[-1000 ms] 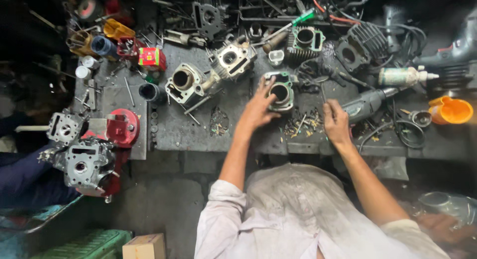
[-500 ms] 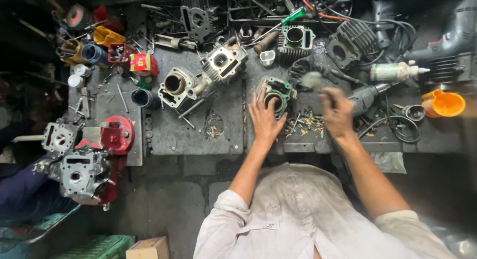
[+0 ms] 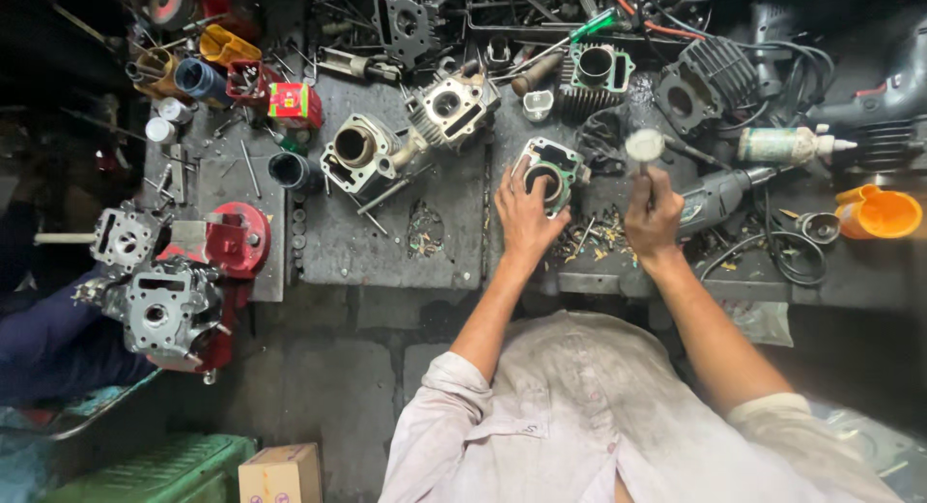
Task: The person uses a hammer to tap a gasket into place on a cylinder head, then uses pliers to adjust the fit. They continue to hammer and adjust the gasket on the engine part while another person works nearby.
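Two hands work over a cluttered dark metal bench [image 3: 406, 204]. The fingers of the left hand [image 3: 526, 213] lie spread and curved over the near side of a small grey-green metal engine cylinder with a round bore [image 3: 552, 170], pressing it down on the bench rather than closing around it. The right hand [image 3: 654, 213] is closed in a fist around the thin stem of a small round pale brush-like tool [image 3: 645, 146], held upright, its head above the knuckles and just right of the cylinder, not touching it.

Risks, as I judge them: the cylinder is only pinned from one side, so a push from the tool could make it slide or tip on the loose chips and screws [image 3: 599, 237] scattered beside it. The left fingertips sit close to the bore, where a slipping tool head could catch them.

Outward from the hands, a grey electric hand drill [image 3: 719, 199] lies just right of the right hand, its black cable [image 3: 772, 257] looping along the bench edge; an elbow could snag it. An orange plastic funnel [image 3: 884, 213] and a pale glue bottle [image 3: 787, 144] rest farther right. Other finned cylinder blocks [image 3: 367, 153] crowd the left, near enough to be knocked
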